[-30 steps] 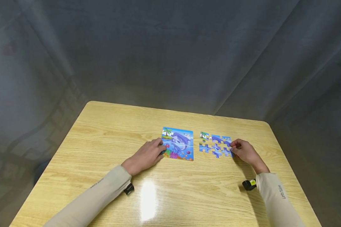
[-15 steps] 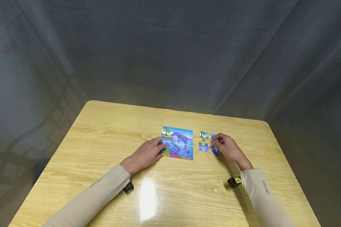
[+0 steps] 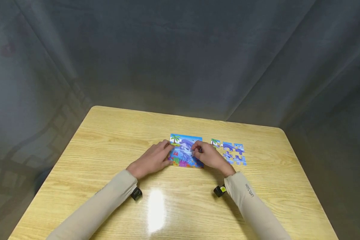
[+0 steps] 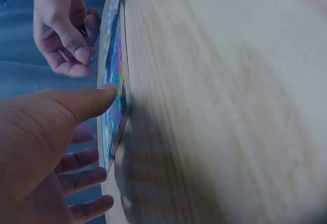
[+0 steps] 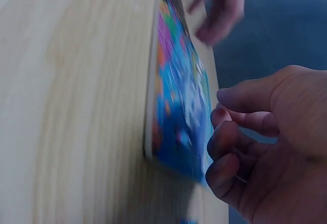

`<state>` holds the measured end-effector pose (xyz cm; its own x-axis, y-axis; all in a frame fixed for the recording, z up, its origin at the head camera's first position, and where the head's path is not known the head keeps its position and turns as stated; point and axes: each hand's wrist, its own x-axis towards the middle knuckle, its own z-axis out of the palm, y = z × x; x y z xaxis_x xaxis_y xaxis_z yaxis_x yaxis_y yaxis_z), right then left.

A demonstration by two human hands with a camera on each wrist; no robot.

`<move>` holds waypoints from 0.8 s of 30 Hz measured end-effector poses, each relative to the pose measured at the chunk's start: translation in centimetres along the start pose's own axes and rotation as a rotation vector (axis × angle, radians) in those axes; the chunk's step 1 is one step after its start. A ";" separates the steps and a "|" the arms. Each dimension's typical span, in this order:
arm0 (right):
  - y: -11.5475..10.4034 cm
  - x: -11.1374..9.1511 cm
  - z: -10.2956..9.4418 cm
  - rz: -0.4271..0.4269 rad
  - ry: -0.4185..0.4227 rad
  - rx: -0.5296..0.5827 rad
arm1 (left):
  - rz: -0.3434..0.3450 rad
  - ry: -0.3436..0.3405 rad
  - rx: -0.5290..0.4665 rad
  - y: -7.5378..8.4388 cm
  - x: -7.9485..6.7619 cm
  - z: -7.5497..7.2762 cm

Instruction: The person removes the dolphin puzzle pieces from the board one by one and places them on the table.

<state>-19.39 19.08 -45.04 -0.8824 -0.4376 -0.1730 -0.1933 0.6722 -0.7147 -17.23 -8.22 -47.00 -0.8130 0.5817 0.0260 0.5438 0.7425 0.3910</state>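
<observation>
A flat dolphin picture puzzle board lies on the table. My left hand is at its left edge, fingers loosely extended; in the left wrist view the thumb overlaps the board's edge. Over the board's right part is my right hand, fingers curled and thumb close to the index fingertip. I cannot tell whether a puzzle piece is between these fingertips. Right of that hand lie loose puzzle pieces: one with a palm tree, one with a dolphin head and several others. My right hand hides part of the piece area.
The light wood table has rounded far corners, with a dark grey curtain behind it. A small black wrist device hangs beneath the right cuff, another beneath the left. Light glares off the tabletop at the front.
My right hand has moved left, from the far-right pieces across the others to the board. My left hand stays at the board's left edge, its fingers slightly shifted.
</observation>
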 end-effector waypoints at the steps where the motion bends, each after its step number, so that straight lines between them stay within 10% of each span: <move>1: -0.4 0.3 0.4 -0.008 -0.014 -0.001 | -0.013 -0.008 0.006 -0.1 0.1 -0.1; 9: -2.3 2.0 2.8 -0.044 -0.081 -0.091 | -0.077 -0.104 0.036 -0.5 0.0 -0.4; 24: -4.3 2.9 3.9 0.139 -0.124 -0.145 | -0.062 -0.159 0.068 -0.2 0.4 -0.5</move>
<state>-19.47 12.56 -45.09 -0.8473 -0.3985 -0.3512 -0.1410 0.8061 -0.5747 -17.71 -8.31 -46.58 -0.8050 0.5755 -0.1441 0.5110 0.7960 0.3246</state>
